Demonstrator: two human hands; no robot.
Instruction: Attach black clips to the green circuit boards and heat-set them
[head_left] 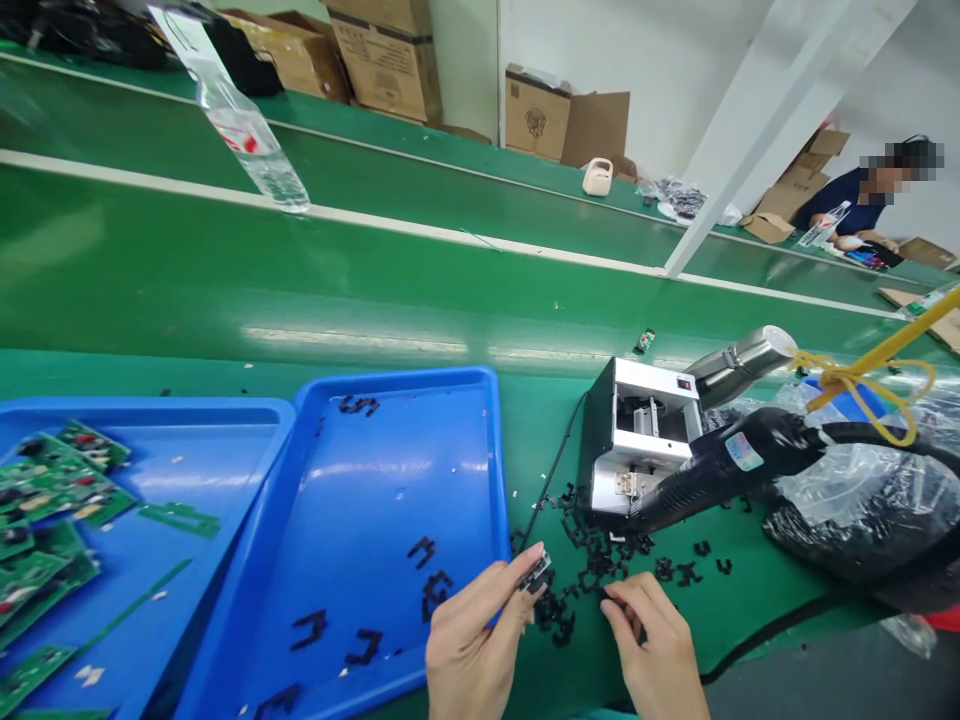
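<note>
My left hand is closed, pinching a small black-and-grey electronic part between thumb and fingertips, above the right edge of a blue tray. Its exact kind is too small to make out. To its right, my right hand has thumb and fingers drawn together at the edge of a pile of small black plastic clips on the green table. Whatever those fingers hold is hidden. Several more black clips lie inside the tray.
Left is another blue tray with green circuit boards. Behind the clips stand a black-and-silver machine and a black corded tool. A plastic bag lies right. Further back are a water bottle and a seated person.
</note>
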